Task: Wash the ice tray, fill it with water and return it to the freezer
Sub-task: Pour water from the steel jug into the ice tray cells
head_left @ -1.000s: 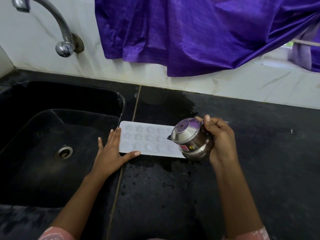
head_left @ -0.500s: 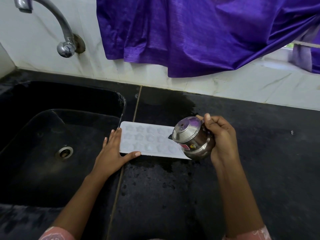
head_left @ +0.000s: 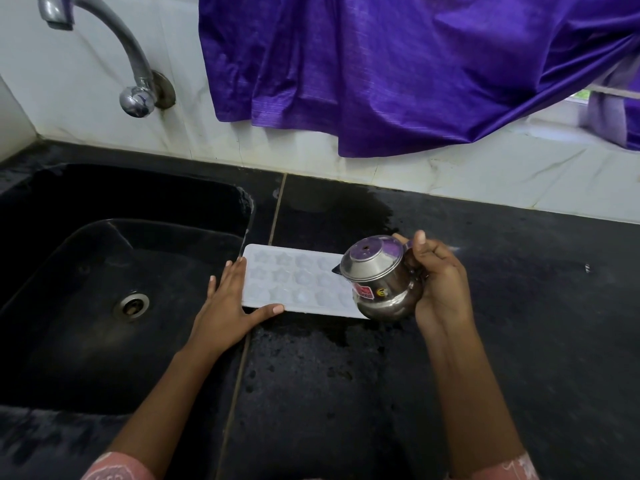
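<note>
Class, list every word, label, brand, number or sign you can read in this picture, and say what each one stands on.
No text can be read for certain.
Red sticker on the steel pot: pale print, too blurred to read.
Round dark sticker beside it: one yellow mark, too small to tell.
Ice tray, tap, purple cloth: no writing shows.

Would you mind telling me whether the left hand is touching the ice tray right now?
Touching. The head view shows the left hand braced against the ice tray: fingers along its left end, thumb against its near edge, no gap visible.
</note>
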The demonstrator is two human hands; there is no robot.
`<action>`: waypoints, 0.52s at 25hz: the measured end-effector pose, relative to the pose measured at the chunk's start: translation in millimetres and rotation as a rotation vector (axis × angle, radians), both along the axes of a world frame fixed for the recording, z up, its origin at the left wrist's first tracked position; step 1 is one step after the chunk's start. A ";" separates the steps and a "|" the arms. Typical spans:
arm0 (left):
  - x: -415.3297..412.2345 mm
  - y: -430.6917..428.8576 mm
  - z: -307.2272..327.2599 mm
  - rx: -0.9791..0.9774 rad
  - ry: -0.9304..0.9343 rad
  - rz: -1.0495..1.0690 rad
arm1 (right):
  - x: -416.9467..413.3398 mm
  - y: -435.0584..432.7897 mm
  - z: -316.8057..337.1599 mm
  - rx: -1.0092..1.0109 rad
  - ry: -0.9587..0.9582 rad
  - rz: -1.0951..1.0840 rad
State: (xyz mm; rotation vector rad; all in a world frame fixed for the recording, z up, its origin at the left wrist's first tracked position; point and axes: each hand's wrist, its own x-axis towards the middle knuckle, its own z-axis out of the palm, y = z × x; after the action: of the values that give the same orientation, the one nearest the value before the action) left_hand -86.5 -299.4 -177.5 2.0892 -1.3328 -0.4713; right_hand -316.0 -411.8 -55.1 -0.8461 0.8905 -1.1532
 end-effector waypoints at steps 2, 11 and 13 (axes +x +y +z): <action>0.5 0.3 -0.2 0.000 -0.002 -0.003 | 4.2 1.4 0.8 0.006 0.014 0.012; 0.8 -0.1 0.1 0.018 -0.011 0.003 | 19.6 2.4 3.6 -0.026 0.094 0.079; 1.1 -0.3 -0.2 0.013 -0.013 0.004 | 22.0 2.3 4.7 -0.041 0.114 0.093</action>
State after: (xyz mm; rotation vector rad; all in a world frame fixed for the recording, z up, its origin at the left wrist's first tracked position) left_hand -85.4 -299.7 -177.7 2.1090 -1.3356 -0.4671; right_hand -294.0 -409.5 -50.5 -0.9845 0.9134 -1.0542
